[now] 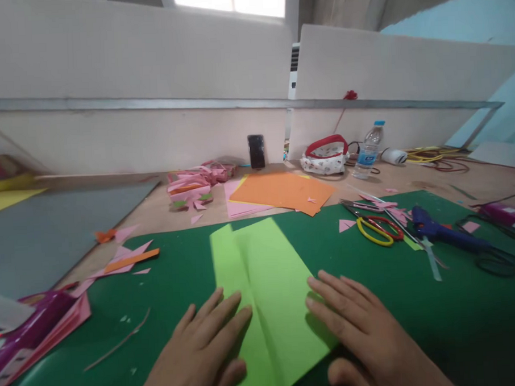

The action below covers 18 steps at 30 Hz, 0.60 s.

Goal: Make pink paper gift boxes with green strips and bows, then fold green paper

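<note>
A light green sheet of paper [282,283] lies on the dark green mat in front of me, with a lengthwise crease or fold left of its middle. My left hand [204,343] rests on the narrower left part of the sheet, fingers stretched out. On the right edge lies my right hand [357,319], its fingers extended and slightly apart. Neither hand is closed around anything. The sheet's near end is partly hidden by the left hand and cut off by the frame.
Scissors [374,228] and a blue glue gun [447,233] lie to the right. Orange sheets [283,189], pink paper scraps [197,178], a phone [256,151], a pouch [324,159] and a water bottle [369,151] stand behind. At left is a purple glue gun [41,322].
</note>
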Tool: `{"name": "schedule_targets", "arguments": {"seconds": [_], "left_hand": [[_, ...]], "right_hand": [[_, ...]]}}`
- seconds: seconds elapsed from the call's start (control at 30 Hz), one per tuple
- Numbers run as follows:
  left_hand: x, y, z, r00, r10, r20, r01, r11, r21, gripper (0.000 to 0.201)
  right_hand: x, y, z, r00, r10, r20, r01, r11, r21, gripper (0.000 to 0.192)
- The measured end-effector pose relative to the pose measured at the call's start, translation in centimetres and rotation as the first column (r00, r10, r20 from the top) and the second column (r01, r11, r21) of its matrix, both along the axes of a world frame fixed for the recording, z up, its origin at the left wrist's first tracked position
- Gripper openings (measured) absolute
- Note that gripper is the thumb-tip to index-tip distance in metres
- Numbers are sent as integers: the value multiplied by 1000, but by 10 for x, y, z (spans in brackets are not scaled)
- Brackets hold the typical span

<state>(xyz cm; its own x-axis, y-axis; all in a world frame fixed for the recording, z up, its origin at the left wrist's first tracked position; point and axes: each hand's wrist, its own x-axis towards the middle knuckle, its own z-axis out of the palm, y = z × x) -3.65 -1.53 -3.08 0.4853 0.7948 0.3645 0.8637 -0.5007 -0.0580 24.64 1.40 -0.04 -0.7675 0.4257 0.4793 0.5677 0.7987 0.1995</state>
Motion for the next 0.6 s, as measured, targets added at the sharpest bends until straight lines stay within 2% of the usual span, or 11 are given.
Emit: {"name": "schedule_targets", "arguments": {"seconds": [0.1,0.2,0.27,0.33,0.43,0.5,0.6], "left_hand": [[-4,5,15,999,12,30,-11,999,-33,49],[4,4,33,993,100,60,-96,994,-60,39],[10,1,41,988,149,32,-143,978,-151,28],[13,-1,45,987,162,5,-158,965,-209,23],[8,0,40,993,121,8,-118,982,-146,24],[0,4,32,996,81,-27,-82,994,-66,33],[-12,11,16,997,3,-73,-3,1000,1,51]], "right_hand": [[7,0,-4,991,-46,126,41,998,42,59],[8,-2,-8,995,-39,93,33,997,71,64],[8,-4,-8,999,-21,30,19,997,70,59],[6,-4,-8,999,12,-32,-11,999,39,44],[-4,-7,-13,987,99,-130,-101,995,-10,21],[-13,-9,-22,970,139,-200,-147,989,-27,25],[-22,-8,-31,918,126,-375,-134,991,5,33]]}}
